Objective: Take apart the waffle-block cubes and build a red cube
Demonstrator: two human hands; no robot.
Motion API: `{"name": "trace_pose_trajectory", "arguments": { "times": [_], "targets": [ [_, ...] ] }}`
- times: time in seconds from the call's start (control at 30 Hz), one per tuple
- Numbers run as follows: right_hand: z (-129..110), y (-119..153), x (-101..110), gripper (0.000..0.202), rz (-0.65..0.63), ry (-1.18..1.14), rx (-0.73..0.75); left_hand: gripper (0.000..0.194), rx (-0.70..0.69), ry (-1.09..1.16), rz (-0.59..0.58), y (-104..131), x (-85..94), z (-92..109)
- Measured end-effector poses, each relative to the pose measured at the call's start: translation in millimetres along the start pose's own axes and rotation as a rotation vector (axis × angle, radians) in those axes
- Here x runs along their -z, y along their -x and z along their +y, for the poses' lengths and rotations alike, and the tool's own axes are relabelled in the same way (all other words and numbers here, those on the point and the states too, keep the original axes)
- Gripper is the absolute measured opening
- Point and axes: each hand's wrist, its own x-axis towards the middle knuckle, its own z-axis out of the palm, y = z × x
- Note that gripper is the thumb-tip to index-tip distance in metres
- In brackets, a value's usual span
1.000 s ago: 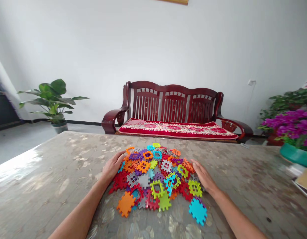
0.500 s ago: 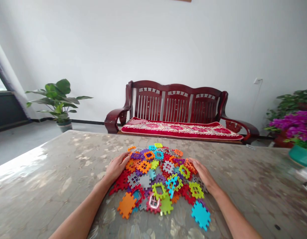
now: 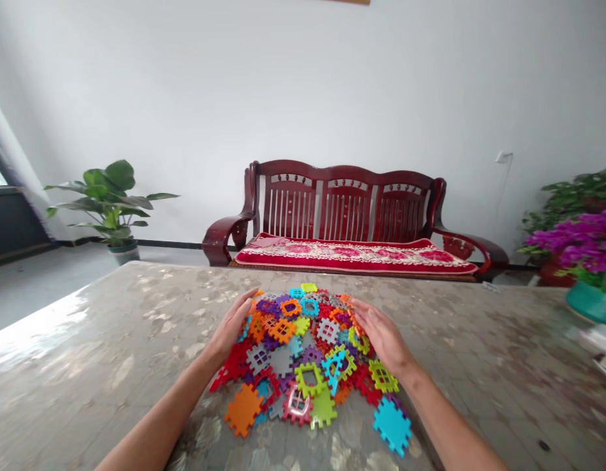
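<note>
A heap of coloured plastic interlocking tiles [image 3: 282, 360] with toothed edges lies on the table between my hands. Against the heap's left side rests my left hand [image 3: 233, 325], fingers stretched forward. My right hand [image 3: 380, 330] presses the right side, its extended fingers touching orange tiles and partly covering them. Neither hand grips a tile. At the near edge lie a solid orange tile [image 3: 243, 409], a lime green tile [image 3: 323, 409] and, a little apart to the right, a blue tile [image 3: 392, 425]. A blue triangular tile [image 3: 335, 367] sits on top.
The patterned table [image 3: 121, 353] spreads to both sides. Behind it stands a dark red wooden bench [image 3: 345, 203] with a red floral cushion [image 3: 355, 254]. A teal pot [image 3: 592, 303] with purple flowers is at right, a leafy potted plant [image 3: 111, 203] at far left. A small dark object [image 3: 543, 445] lies near right.
My right hand has moved inward to the left, pushing tiles at the heap's right side. My left hand has tilted more upright against its side. The view has shifted slightly.
</note>
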Motion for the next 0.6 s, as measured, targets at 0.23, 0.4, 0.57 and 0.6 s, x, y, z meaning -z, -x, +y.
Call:
{"name": "trace_pose_trajectory", "arguments": {
  "times": [0.23, 0.4, 0.57, 0.6],
  "targets": [
    [-21.6, -1.0, 23.1, 0.060, 0.046, 0.303, -0.027, 0.067, -0.039, 0.374, -0.123, 5.8, -13.3, 14.5],
    [-16.9, -4.0, 52.9, 0.102, -0.104, 0.762, -0.059, 0.067, -0.040, 0.118, -0.030, -0.1, -1.3, 3.1],
    [5.4, -2.7, 43.5, 0.106, -0.262, 1.031, -0.069, 0.068, 0.000, -0.155, -0.038, 2.8, -0.6, 1.3],
    [7.1, -2.4, 40.3, 0.099, -0.286, 1.048, -0.045, 0.068, 0.006, -0.162, -0.053, 5.0, -2.9, 4.1]
  ]
}}
